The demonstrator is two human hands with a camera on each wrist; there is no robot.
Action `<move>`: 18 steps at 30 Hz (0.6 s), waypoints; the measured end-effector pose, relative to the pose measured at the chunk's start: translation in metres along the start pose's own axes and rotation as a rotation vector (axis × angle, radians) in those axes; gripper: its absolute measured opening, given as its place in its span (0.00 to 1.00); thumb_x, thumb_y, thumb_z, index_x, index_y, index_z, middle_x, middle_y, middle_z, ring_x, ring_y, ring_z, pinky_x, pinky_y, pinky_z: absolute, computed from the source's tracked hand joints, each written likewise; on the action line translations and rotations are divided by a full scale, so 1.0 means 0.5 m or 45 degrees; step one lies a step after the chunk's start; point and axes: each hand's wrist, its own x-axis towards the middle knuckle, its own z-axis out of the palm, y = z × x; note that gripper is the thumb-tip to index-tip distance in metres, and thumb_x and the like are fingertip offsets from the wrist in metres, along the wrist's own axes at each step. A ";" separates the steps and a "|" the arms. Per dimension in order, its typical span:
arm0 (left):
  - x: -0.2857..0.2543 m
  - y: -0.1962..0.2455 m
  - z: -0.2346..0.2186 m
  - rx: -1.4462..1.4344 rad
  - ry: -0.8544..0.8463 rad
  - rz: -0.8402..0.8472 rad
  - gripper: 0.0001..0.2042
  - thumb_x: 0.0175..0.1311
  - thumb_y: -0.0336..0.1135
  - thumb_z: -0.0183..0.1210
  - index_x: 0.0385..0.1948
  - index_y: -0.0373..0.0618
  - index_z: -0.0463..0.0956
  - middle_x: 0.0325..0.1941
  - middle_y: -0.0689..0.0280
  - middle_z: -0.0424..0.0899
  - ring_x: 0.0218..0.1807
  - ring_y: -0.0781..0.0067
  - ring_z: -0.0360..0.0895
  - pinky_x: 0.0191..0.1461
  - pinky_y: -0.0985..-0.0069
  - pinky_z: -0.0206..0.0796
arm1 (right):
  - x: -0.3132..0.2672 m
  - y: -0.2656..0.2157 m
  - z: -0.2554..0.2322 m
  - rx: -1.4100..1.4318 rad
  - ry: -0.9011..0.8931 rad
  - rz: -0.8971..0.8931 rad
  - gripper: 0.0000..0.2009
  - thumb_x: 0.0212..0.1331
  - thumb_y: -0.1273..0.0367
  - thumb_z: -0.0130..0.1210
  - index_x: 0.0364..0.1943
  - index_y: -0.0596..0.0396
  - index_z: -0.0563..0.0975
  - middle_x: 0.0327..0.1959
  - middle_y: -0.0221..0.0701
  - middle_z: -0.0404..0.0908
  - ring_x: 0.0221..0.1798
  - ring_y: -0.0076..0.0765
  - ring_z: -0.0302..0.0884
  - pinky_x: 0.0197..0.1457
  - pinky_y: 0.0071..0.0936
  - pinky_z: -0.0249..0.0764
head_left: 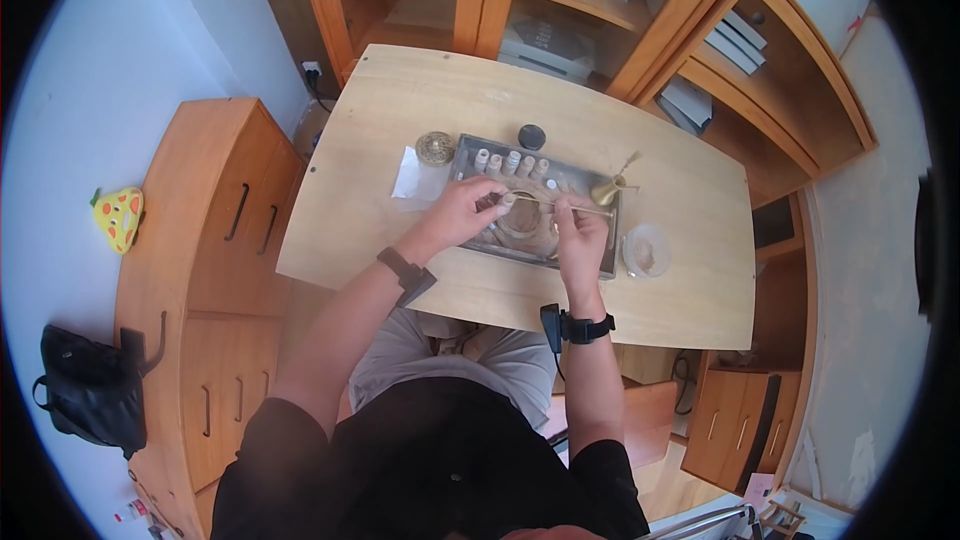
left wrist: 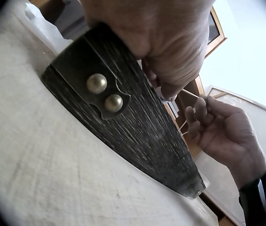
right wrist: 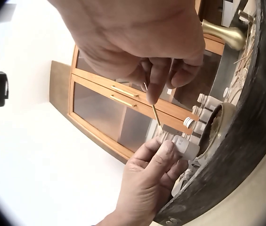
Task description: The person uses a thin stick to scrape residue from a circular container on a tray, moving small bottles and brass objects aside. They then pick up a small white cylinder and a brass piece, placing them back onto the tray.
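Note:
My left hand holds a small pale bottle with a label, tilted on its side, between thumb and fingers. Above the tray, my right hand pinches a thin brass-coloured stick. Its lower end is right at the bottle's mouth in the right wrist view; that tip is hidden there. Below both hands stands a round brass-rimmed bowl with brownish powder inside. It sits in a dark rectangular tray. Along the tray's far side is a row of several small bottles with pale caps.
A brass vase with thin tools stands at the tray's right end. Right of the tray is a clear plastic tub with powder. A black round lid, an openwork brass lid and white paper lie around it.

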 end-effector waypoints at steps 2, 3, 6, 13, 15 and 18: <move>-0.001 0.000 -0.001 -0.003 -0.006 -0.010 0.10 0.63 0.28 0.69 0.44 0.40 0.83 0.40 0.64 0.87 0.33 0.77 0.83 0.39 0.77 0.76 | -0.004 0.002 0.000 -0.011 0.011 -0.043 0.08 0.74 0.69 0.57 0.43 0.61 0.82 0.35 0.30 0.89 0.33 0.15 0.75 0.39 0.19 0.70; -0.001 0.001 0.000 -0.003 -0.004 -0.010 0.10 0.63 0.28 0.69 0.44 0.40 0.83 0.40 0.64 0.87 0.33 0.77 0.83 0.39 0.77 0.76 | -0.004 0.007 -0.003 0.028 0.050 0.005 0.08 0.74 0.69 0.57 0.43 0.61 0.82 0.35 0.30 0.88 0.33 0.15 0.75 0.38 0.20 0.71; 0.000 0.002 0.000 -0.009 -0.003 -0.012 0.09 0.63 0.28 0.69 0.43 0.40 0.83 0.40 0.65 0.87 0.32 0.77 0.83 0.38 0.78 0.76 | 0.001 0.034 -0.019 0.011 0.144 0.109 0.09 0.74 0.69 0.58 0.42 0.61 0.83 0.34 0.28 0.87 0.31 0.16 0.76 0.36 0.22 0.72; 0.000 0.005 -0.001 -0.010 -0.001 -0.026 0.09 0.63 0.28 0.69 0.44 0.40 0.83 0.39 0.64 0.87 0.32 0.78 0.83 0.37 0.77 0.75 | 0.006 0.069 -0.002 -0.355 0.122 0.036 0.10 0.71 0.69 0.60 0.38 0.63 0.87 0.31 0.28 0.88 0.30 0.16 0.77 0.34 0.22 0.71; -0.002 0.005 -0.001 -0.024 0.001 -0.038 0.10 0.63 0.28 0.69 0.44 0.40 0.83 0.39 0.64 0.87 0.32 0.78 0.83 0.37 0.77 0.76 | 0.003 0.067 0.001 -0.309 0.035 0.028 0.10 0.71 0.68 0.60 0.39 0.63 0.87 0.31 0.28 0.88 0.32 0.17 0.78 0.37 0.22 0.73; -0.001 0.003 0.001 -0.044 0.005 -0.030 0.10 0.63 0.28 0.69 0.44 0.40 0.83 0.39 0.64 0.87 0.32 0.77 0.83 0.37 0.77 0.76 | 0.000 0.065 -0.007 -0.308 -0.113 0.145 0.11 0.71 0.66 0.61 0.41 0.62 0.87 0.33 0.28 0.89 0.34 0.17 0.79 0.42 0.21 0.74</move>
